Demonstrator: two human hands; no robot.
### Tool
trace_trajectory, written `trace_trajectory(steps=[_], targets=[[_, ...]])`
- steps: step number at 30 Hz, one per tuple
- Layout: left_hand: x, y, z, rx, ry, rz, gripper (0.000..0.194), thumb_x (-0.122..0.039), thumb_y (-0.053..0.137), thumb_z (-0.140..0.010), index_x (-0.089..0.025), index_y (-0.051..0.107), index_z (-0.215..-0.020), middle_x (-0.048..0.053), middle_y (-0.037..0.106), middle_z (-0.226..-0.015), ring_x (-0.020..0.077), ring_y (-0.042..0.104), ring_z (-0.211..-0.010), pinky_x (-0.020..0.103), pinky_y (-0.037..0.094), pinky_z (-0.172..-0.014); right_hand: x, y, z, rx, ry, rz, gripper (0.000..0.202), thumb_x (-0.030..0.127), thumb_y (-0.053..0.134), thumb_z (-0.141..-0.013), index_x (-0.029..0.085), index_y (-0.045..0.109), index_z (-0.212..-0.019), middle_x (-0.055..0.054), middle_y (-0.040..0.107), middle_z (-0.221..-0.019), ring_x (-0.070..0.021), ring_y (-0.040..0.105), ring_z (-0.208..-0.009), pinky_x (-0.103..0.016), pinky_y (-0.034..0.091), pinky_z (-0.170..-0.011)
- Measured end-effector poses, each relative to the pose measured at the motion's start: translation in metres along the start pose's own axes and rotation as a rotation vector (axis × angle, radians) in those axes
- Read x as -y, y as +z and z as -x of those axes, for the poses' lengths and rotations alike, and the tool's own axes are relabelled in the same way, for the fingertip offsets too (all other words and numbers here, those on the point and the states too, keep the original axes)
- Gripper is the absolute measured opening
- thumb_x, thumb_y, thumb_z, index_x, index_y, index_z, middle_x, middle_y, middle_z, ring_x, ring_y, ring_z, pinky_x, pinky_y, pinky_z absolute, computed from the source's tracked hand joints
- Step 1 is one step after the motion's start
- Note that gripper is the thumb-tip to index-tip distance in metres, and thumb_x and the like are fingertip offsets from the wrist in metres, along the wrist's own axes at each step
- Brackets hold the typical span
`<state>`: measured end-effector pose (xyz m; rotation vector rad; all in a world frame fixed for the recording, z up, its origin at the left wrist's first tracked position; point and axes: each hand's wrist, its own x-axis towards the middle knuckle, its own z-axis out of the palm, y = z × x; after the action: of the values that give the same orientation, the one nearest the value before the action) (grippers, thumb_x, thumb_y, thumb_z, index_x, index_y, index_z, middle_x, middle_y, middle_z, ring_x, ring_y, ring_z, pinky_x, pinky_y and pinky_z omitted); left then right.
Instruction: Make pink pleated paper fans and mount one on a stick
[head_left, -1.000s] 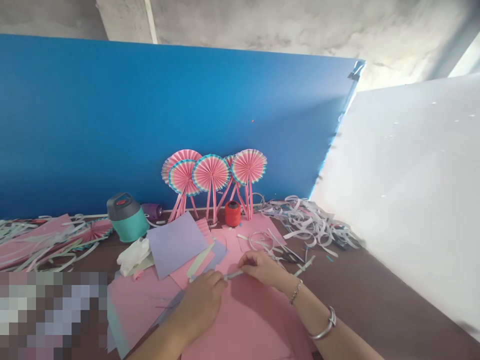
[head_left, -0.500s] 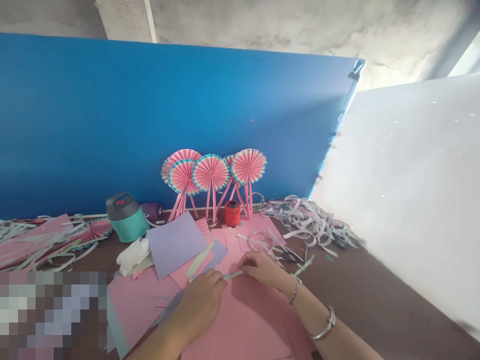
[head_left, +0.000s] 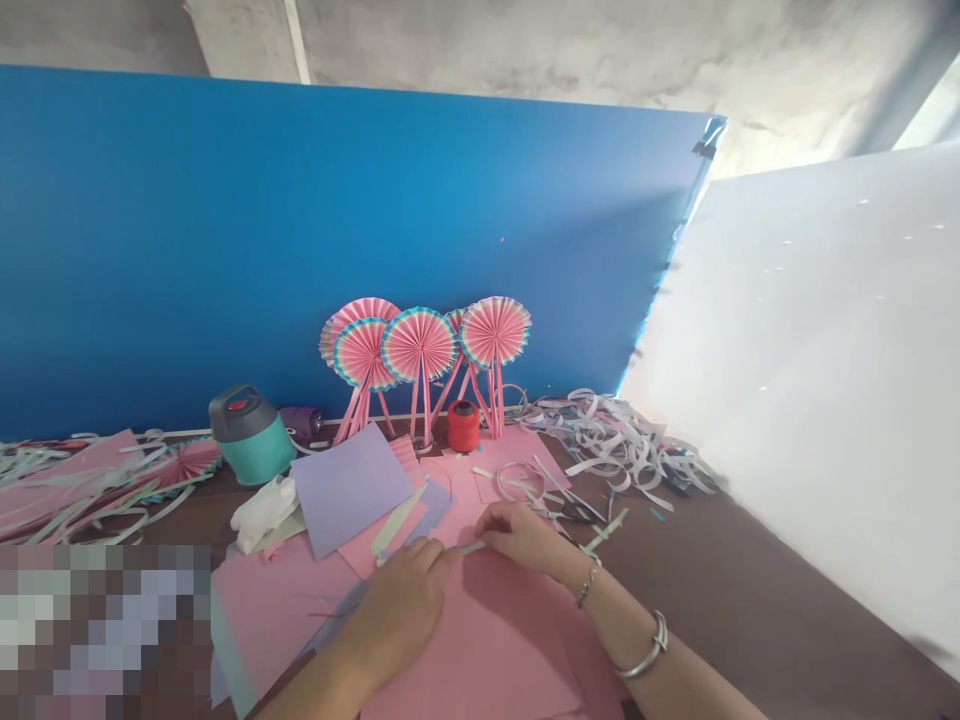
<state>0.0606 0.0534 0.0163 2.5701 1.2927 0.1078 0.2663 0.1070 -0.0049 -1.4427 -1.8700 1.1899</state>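
A narrow pale green paper strip [head_left: 471, 548] runs between my two hands, over the far edge of a pink paper sheet [head_left: 495, 650]. The fingers of my left hand [head_left: 409, 598] are bent down and closed on the strip's left part, which they mostly cover. My right hand [head_left: 517, 540] pinches the right end between thumb and forefinger. Just beyond the hands lie a lavender sheet [head_left: 352, 490] and more pink paper. Dark-handled scissors [head_left: 581, 512], partly hidden, rest beyond my right wrist.
Several pink pleated paper fans [head_left: 420, 345] stand against the blue panel [head_left: 225, 220]. In front are a red thread spool [head_left: 463, 428] and a teal jug with a grey lid [head_left: 255, 440]. Paper offcuts [head_left: 622, 440] heap at the right; a white panel [head_left: 840, 380] borders that side.
My left fingers have shifted slightly right along the strip, so less of it shows between the hands. My right hand keeps its pinch.
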Motion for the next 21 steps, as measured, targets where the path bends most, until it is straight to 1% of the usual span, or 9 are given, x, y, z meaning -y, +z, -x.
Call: trace_trajectory(steps=[3,5,9,13,16,21], targets=[[-0.007,-0.004,-0.001,0.027,-0.011,-0.038,0.035,-0.008,0.029,-0.088,-0.019,0.058,-0.105,0.008,0.055,-0.106,0.0216,0.049,-0.093,0.035,0.040,-0.079,0.001,0.001,0.000,-0.021,-0.015,0.048,0.018,0.007,0.053,-0.070,0.015,0.067,-0.077,0.000,0.063,-0.065,-0.0110,0.052,-0.058,-0.020,0.036,-0.053],[-0.011,-0.006,-0.001,0.043,-0.021,-0.050,0.033,-0.011,0.028,-0.091,-0.018,0.058,-0.102,0.008,0.054,-0.104,0.0219,0.048,-0.091,0.035,0.040,-0.076,0.002,0.002,0.000,-0.034,-0.021,0.090,0.018,0.007,0.053,-0.070,0.015,0.068,-0.078,-0.001,0.064,-0.067,-0.0115,0.053,-0.060,-0.021,0.037,-0.054],[-0.014,-0.007,0.000,0.030,-0.032,-0.060,0.036,-0.010,0.027,-0.091,-0.018,0.054,-0.112,0.009,0.053,-0.104,0.0227,0.048,-0.091,0.035,0.039,-0.075,0.003,0.001,0.003,-0.046,-0.029,0.191,0.021,0.007,0.054,-0.069,0.016,0.069,-0.080,-0.001,0.066,-0.070,-0.0122,0.056,-0.062,-0.021,0.038,-0.054],[-0.014,-0.005,0.000,0.037,-0.024,-0.087,0.038,-0.007,0.029,-0.088,-0.018,0.054,-0.116,0.010,0.054,-0.105,0.0224,0.047,-0.091,0.035,0.039,-0.077,0.004,-0.007,0.006,-0.091,-0.047,0.319,0.020,0.009,0.056,-0.067,0.016,0.070,-0.079,-0.003,0.067,-0.070,-0.0142,0.058,-0.064,-0.022,0.039,-0.057],[-0.014,-0.005,-0.002,0.053,-0.026,-0.095,0.039,-0.008,0.029,-0.088,-0.017,0.055,-0.116,0.010,0.055,-0.105,0.0231,0.048,-0.091,0.036,0.039,-0.078,0.002,-0.015,0.007,-0.073,-0.034,0.319,0.021,0.007,0.055,-0.064,0.016,0.070,-0.076,-0.003,0.068,-0.070,-0.0149,0.059,-0.065,-0.022,0.040,-0.057],[-0.013,-0.006,-0.003,0.074,-0.027,-0.083,0.044,-0.006,0.031,-0.087,-0.016,0.050,-0.125,0.012,0.055,-0.110,0.0254,0.049,-0.098,0.039,0.040,-0.083,0.001,-0.028,0.009,-0.037,0.043,0.311,0.020,0.005,0.054,-0.061,0.014,0.070,-0.071,-0.003,0.067,-0.066,-0.0149,0.059,-0.063,-0.022,0.039,-0.055]])
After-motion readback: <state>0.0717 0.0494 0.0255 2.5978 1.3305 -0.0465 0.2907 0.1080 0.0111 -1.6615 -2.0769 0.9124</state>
